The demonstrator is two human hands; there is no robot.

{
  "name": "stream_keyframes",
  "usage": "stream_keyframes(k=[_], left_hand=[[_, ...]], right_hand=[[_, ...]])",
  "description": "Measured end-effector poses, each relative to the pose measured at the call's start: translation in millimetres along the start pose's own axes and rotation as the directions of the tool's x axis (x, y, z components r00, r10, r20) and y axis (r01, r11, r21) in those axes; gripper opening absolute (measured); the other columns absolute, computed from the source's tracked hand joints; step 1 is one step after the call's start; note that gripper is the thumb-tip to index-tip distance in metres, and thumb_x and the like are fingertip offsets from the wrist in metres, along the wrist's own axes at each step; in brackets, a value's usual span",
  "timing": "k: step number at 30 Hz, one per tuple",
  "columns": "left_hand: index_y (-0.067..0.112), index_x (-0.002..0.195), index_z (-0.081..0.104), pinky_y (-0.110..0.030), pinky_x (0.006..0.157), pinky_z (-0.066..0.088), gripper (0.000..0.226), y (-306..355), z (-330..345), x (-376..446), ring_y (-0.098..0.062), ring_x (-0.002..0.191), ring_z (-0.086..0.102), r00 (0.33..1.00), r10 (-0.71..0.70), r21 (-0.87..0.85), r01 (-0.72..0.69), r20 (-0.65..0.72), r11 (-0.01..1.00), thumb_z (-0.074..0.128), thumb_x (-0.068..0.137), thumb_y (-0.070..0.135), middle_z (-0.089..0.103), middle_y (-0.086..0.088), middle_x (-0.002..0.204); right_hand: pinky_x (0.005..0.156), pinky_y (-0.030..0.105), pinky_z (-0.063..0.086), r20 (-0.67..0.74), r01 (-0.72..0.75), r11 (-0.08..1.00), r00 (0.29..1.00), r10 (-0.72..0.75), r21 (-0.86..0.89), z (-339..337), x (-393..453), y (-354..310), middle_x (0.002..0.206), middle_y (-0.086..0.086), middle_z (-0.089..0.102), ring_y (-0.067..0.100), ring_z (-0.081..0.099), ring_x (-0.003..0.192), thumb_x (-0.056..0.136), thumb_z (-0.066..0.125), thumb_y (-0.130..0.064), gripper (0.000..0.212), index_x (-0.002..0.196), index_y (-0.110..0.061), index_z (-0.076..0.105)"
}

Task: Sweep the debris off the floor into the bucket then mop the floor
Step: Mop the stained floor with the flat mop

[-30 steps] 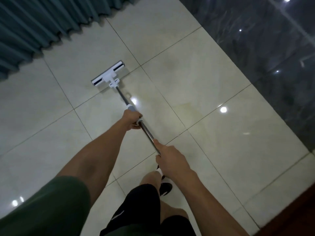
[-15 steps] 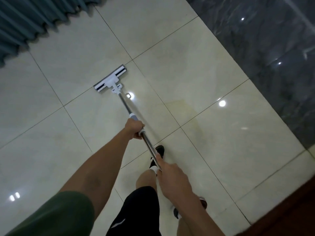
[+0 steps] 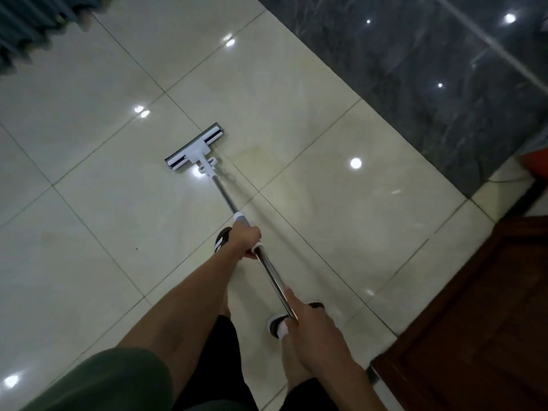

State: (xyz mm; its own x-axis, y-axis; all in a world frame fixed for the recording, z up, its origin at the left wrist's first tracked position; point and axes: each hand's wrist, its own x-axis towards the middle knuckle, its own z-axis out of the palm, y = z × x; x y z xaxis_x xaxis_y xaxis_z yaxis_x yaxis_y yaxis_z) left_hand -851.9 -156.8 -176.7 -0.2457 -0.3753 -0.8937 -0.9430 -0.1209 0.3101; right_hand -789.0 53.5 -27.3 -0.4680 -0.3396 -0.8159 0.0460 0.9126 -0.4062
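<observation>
A flat mop with a white head (image 3: pixel 194 149) lies on the glossy cream floor tiles (image 3: pixel 89 232) ahead of me. Its metal pole (image 3: pixel 271 274) slants back toward my body. My left hand (image 3: pixel 244 240) grips the pole low down, just behind a white collar. My right hand (image 3: pixel 308 324) grips the pole's upper end close to my waist. A small dark speck (image 3: pixel 136 249) lies on the tile to the left. No bucket is in view.
A dark marble wall (image 3: pixel 415 69) runs along the right. A brown wooden door or panel (image 3: pixel 474 321) stands at the lower right, with something orange (image 3: pixel 536 164) beyond it. Teal curtains (image 3: pixel 32 22) hang at the top left. My feet in dark shoes stand under the pole.
The mop head has slid right and nearer to me across the tiles. I have stepped and turned, so the curtains have slipped toward the corner and the wooden panel fills more of the lower right.
</observation>
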Motion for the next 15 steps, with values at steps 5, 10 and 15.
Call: stream_keyframes(k=[5, 10, 15], left_hand=[[-0.001, 0.091, 0.051, -0.052, 0.056, 0.061, 0.010, -16.5, 84.9, -50.3, -0.043, 0.069, 0.072, 0.997, 0.016, 0.083, -0.022, 0.070, 0.996, 0.059, 0.090, 0.005, 0.067, -0.033, 0.097], [-0.007, 0.104, 0.053, -0.055, 0.056, 0.060, 0.021, -36.0, 154.3, -95.4, -0.043, 0.065, 0.072, 0.990, 0.024, 0.179, -0.049, 0.137, 0.983, 0.059, 0.088, 0.005, 0.069, -0.034, 0.091], [-0.001, 0.105, 0.054, -0.042, 0.048, 0.060, 0.022, -38.6, 165.5, -121.4, -0.036, 0.069, 0.071, 0.985, 0.043, 0.167, -0.071, 0.165, 0.983, 0.062, 0.087, 0.008, 0.066, -0.026, 0.105]], right_hand=[[0.092, 0.036, 0.050, 0.029, -0.089, 0.993, 0.996, 0.087, 0.075, -9.5, -54.4, 77.0, 0.118, 0.005, 0.061, 0.023, 0.061, 0.105, 0.103, 0.037, -0.036, 0.054, 0.150, -0.054, 0.017], [0.089, 0.028, 0.047, 0.063, -0.157, 0.980, 0.987, 0.150, 0.120, -22.4, -111.4, 132.1, 0.119, 0.011, 0.063, 0.027, 0.062, 0.106, 0.103, 0.037, -0.037, 0.055, 0.154, -0.047, 0.017], [0.080, 0.027, 0.048, 0.068, -0.165, 0.982, 0.985, 0.159, 0.095, -24.1, -130.4, 143.1, 0.115, 0.011, 0.065, 0.025, 0.063, 0.104, 0.101, 0.043, -0.025, 0.065, 0.153, -0.050, 0.014]])
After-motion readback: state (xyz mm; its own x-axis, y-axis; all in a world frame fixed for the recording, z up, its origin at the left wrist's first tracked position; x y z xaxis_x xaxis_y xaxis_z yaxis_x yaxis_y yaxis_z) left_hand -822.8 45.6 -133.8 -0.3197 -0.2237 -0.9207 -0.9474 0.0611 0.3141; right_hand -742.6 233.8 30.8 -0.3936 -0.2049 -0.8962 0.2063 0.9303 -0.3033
